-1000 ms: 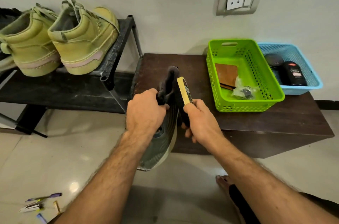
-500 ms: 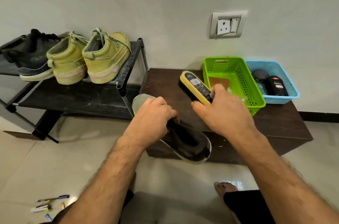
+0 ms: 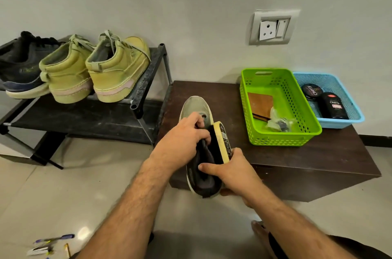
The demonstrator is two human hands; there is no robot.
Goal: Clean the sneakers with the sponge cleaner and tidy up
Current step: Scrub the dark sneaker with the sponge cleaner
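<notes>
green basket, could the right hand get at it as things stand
Probably not right away: the right hand holds the sponge cleaner against the sneaker. The path to the open-topped green basket looks clear.

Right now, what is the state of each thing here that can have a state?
Sneaker: held by the left hand, toe away.
Sponge cleaner: gripped by the right hand, against the sneaker.
Green basket: open, holding items.
Blue basket: open, holding two containers.
Yellow shoes: on the rack.
</notes>
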